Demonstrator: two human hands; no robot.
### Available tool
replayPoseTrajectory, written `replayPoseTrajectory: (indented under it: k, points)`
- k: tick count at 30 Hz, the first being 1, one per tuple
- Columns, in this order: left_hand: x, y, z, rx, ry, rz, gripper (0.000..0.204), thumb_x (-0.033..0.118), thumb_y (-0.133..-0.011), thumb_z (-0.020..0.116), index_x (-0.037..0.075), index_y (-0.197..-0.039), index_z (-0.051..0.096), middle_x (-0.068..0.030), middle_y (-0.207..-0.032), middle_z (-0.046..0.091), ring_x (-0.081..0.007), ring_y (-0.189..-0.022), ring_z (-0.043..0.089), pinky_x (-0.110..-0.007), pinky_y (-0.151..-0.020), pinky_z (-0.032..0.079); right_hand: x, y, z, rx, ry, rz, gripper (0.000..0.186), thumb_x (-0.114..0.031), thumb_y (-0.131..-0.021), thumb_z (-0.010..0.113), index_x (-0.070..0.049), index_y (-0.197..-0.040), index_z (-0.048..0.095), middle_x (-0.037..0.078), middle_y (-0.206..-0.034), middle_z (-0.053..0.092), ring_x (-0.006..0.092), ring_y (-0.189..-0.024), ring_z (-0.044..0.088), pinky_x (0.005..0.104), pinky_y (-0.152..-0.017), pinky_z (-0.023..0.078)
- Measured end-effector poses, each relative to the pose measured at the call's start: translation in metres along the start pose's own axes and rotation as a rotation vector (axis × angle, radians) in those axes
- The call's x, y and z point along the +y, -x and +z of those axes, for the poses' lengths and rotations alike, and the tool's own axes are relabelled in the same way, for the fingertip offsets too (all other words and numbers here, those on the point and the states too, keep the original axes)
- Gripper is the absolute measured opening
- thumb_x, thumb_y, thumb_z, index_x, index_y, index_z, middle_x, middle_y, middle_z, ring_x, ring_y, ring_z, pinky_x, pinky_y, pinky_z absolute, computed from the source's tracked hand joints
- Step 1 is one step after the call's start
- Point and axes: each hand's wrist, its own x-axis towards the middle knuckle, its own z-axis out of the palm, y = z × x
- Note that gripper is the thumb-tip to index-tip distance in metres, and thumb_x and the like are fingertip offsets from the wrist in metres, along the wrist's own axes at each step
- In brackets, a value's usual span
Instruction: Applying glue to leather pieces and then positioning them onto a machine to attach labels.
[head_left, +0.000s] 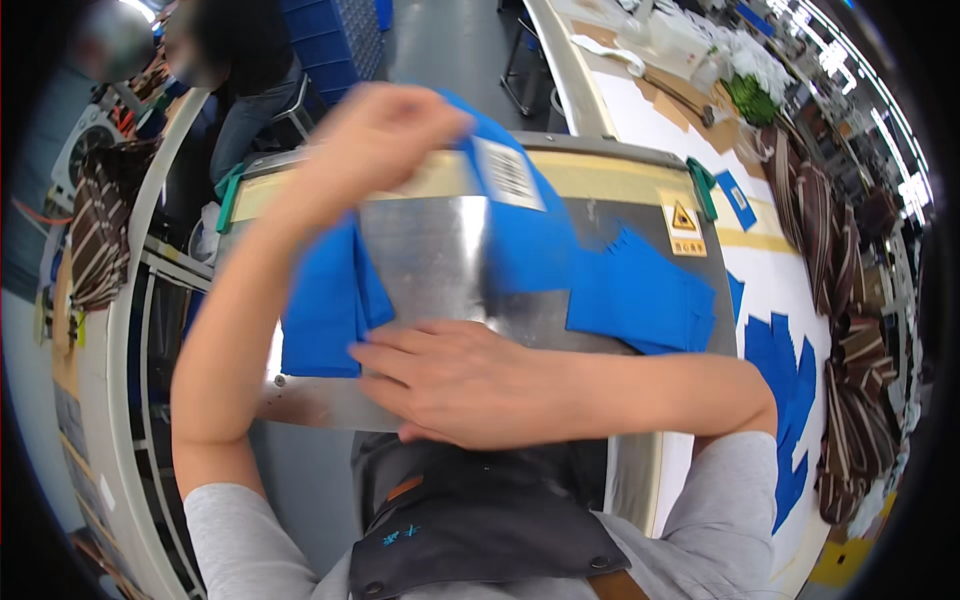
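My left hand (395, 130), blurred by motion, is raised over the far part of the metal work plate (415, 245), pinching the top of a blue fabric piece (530, 245) with a white barcode label, which hangs at a slant. My right hand (440, 380) lies low on the plate with fingers apart and slightly bent, its fingertips at the lower right corner of a folded blue piece (325, 320) on the left. A stack of blue pieces (635, 300) lies at the plate's right, near a yellow warning sticker (683, 220).
Beside me on the right, a long table (750, 255) holds more blue pieces (785, 390), striped brown cloth (860, 420) and scraps. Blue crates (325, 45) stand ahead. A seated person (255, 80) is at the upper left. Green clamps (703, 190) sit at the plate's far corners.
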Motion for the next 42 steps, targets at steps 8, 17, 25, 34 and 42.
replayPoseTrajectory:
  k: [8,17,25,34,42]
  points:
    - [-0.047,-0.013,0.063,-0.028,-0.186,0.228,0.019,0.017,-0.093,0.065,-0.001,-0.098,0.068,-0.0103,-0.091,0.069,-0.0166,-0.079,0.062,-0.031,-0.073,0.050,0.077,0.057,-0.094,0.189,0.132,0.638,0.035,-0.033,-0.090,0.072,-0.006,-0.113,0.065,0.012,-0.105,0.070,0.0312,-0.094,0.068,0.0410,-0.081,0.053]
    - [-0.011,-0.010,0.061,0.106,-0.046,0.580,0.016,0.010,-0.090,0.065,0.000,-0.101,0.068,-0.0119,-0.109,0.070,-0.0227,-0.099,0.066,-0.032,-0.086,0.051,0.095,0.059,-0.063,0.546,-0.278,0.821,0.053,-0.013,-0.089,0.070,-0.002,-0.136,0.047,0.012,-0.106,0.071,0.0240,-0.086,0.073,0.0350,-0.074,0.057]
    - [-0.066,-0.002,0.061,-0.008,-0.716,0.623,0.040,0.017,-0.089,0.069,-0.002,-0.123,0.061,-0.0191,-0.136,0.059,-0.0369,-0.129,0.053,-0.043,-0.108,0.042,0.102,0.065,-0.045,0.525,-0.093,0.771,0.063,-0.006,-0.087,0.071,-0.001,-0.144,0.045,0.018,-0.147,0.047,0.0312,-0.130,0.054,0.0406,-0.100,0.051]
    - [-0.083,0.003,0.066,0.069,-0.685,0.589,0.043,0.022,-0.095,0.063,-0.002,-0.131,0.059,-0.0205,-0.144,0.053,-0.0371,-0.138,0.045,-0.046,-0.115,0.034,0.103,0.075,-0.041,0.201,0.379,0.704,0.048,-0.029,-0.093,0.068,0.001,-0.129,0.060,0.016,-0.139,0.057,0.0319,-0.131,0.053,0.0421,-0.108,0.044]
    - [-0.079,0.001,0.063,0.054,-0.774,0.536,0.047,0.028,-0.098,0.057,-0.001,-0.134,0.056,-0.0177,-0.147,0.051,-0.0368,-0.142,0.038,-0.048,-0.116,0.028,0.102,0.076,-0.049,0.148,0.460,0.709,0.048,-0.032,-0.094,0.066,0.000,-0.130,0.060,0.014,-0.141,0.057,0.0300,-0.135,0.050,0.0410,-0.110,0.042]
